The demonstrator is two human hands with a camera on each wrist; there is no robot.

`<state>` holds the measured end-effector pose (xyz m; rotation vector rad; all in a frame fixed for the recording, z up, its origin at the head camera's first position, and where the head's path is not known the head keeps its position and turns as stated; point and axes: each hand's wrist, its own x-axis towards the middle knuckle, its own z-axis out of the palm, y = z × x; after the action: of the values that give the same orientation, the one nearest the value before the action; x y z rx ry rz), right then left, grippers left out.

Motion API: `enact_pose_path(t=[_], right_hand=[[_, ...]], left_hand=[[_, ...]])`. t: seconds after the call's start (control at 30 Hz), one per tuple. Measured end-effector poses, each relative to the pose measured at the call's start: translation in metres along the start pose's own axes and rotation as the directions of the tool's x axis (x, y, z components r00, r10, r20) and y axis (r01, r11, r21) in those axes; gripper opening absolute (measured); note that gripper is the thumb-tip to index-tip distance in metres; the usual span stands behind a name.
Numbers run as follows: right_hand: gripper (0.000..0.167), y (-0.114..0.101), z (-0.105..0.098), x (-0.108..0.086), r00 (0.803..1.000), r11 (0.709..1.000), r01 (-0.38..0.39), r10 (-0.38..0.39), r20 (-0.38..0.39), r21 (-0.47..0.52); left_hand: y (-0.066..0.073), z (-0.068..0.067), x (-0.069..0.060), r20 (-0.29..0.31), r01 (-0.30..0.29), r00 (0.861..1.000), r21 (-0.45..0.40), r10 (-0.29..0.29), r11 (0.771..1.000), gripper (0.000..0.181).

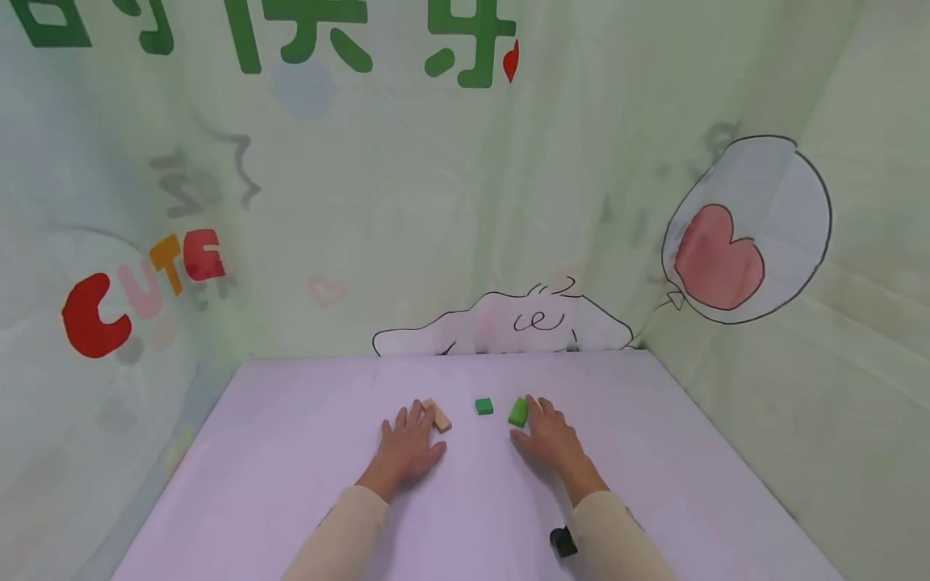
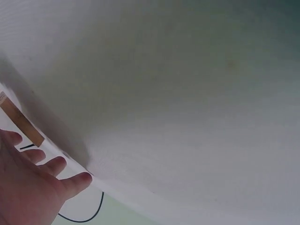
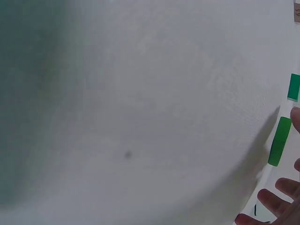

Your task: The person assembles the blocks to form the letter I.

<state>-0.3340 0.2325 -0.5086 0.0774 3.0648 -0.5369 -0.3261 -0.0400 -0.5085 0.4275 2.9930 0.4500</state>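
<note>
My left hand (image 1: 408, 449) is spread out over the table, its fingers close to a light wooden block (image 1: 440, 418). The left wrist view shows the same wooden block (image 2: 22, 121) just beyond the fingertips; whether they touch is hard to tell. My right hand (image 1: 550, 442) lies on the other side, fingers extended beside a bright green oblong block (image 1: 518, 412). That oblong block (image 3: 280, 141) sits between thumb and fingers in the right wrist view, not gripped. Between the hands stands a small darker green block (image 1: 483, 407), apart from both.
A small black object (image 1: 563, 541) lies near the right sleeve. The pale purple tabletop (image 1: 291, 452) is bounded by hanging fabric walls (image 1: 450, 202) at the back and both sides, printed with a balloon (image 1: 788, 234) and lettering.
</note>
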Motion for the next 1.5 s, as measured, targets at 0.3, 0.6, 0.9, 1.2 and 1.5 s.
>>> enact_pose_path(t=[0.3, 0.6, 0.9, 1.2, 1.5], right_hand=[[0.078, 0.003, 0.009, -0.001, 1.0, 1.0, -0.004, 0.004, -0.003, -0.009], [0.074, -0.001, 0.005, 0.0, 0.999, 0.999, 0.019, -0.021, -0.041, -0.049], [0.072, -0.004, 0.005, 0.002, 0.998, 0.996, 0.029, -0.033, -0.052, -0.079], [0.072, -0.003, 0.008, 0.009, 0.999, 0.998, 0.01, -0.013, -0.037, -0.059], [0.07, -0.003, 0.009, 0.011, 0.999, 0.997, 0.017, -0.02, -0.04, -0.071]], left_hand=[[0.002, 0.007, 0.0, -0.011, -0.024, 1.0, 0.005, 0.025, 1.0, 0.071], [0.003, 0.007, 0.006, -0.043, -0.033, 0.999, 0.014, 0.033, 0.999, 0.07], [0.007, 0.003, 0.005, -0.022, -0.026, 0.999, 0.016, 0.027, 1.0, 0.071], [0.005, 0.007, 0.012, -0.018, -0.014, 1.0, 0.033, 0.015, 0.999, 0.071], [0.008, 0.007, 0.012, 0.005, -0.014, 1.0, 0.04, 0.014, 0.999, 0.07]])
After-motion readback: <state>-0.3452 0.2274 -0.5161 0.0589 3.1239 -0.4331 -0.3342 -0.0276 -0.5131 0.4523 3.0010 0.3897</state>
